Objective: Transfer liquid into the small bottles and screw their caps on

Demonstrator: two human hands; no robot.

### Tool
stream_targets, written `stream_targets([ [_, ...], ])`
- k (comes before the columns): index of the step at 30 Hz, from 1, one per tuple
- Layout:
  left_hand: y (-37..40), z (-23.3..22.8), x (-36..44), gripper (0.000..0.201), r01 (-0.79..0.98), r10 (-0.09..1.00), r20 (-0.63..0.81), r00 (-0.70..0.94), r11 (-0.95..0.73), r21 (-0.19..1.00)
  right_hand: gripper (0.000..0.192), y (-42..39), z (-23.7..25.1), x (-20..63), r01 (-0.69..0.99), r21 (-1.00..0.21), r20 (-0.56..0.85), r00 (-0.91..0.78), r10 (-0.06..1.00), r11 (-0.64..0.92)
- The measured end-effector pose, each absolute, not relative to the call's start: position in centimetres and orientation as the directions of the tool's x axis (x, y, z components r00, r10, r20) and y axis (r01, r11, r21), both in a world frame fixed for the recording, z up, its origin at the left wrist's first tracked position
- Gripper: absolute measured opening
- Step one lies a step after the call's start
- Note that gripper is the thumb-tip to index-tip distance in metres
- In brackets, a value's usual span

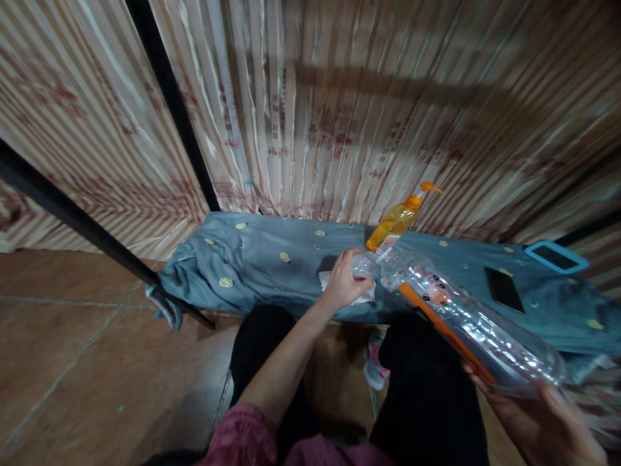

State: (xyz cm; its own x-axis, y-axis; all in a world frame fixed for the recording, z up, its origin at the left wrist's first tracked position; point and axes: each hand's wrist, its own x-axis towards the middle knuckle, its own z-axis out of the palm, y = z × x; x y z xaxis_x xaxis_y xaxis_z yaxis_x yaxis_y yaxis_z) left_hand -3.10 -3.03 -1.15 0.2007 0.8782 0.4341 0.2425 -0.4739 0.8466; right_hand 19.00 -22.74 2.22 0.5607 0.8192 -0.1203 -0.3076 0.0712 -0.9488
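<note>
A person in black trousers holds a large clear plastic bottle point(473, 323) aslant above the near edge of a narrow tabletop, draped in pineapple-print cloth point(262, 268). The right hand point(538, 414) curls under the bottle's base end; the left hand point(345, 281) pinches a small clear plastic container point(365, 264) close to the bottle's neck, though whether the two touch cannot be told. White material point(367, 296) lies below the left hand, an orange-topped pump bottle point(394, 223) near the far edge. Toward the right end sit a dark smartphone point(504, 289) and a blue-framed tablet point(557, 256).
</note>
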Motion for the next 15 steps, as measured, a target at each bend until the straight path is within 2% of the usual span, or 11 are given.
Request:
stream_targets([
  [5,-2.9,-1.0,-2.7,0.053,0.242,0.894,0.414,0.17,-0.445,0.862,0.075,-22.6,2.5,17.7,-0.287,-0.956,-0.107,0.548,0.83,0.067],
  [12,-2.3,-1.2,-2.1,0.058,0.246,0.9,0.409,0.152,-0.436,0.866,0.063,-21.4,3.7,17.2,-0.251,-0.965,-0.08,0.551,0.831,0.073],
  [15,-2.2,-1.3,-1.9,0.064,0.242,0.913,0.381,0.145,-0.406,0.881,0.07,-20.7,4.6,17.5,-0.192,-0.98,-0.064,0.564,0.823,0.055],
])
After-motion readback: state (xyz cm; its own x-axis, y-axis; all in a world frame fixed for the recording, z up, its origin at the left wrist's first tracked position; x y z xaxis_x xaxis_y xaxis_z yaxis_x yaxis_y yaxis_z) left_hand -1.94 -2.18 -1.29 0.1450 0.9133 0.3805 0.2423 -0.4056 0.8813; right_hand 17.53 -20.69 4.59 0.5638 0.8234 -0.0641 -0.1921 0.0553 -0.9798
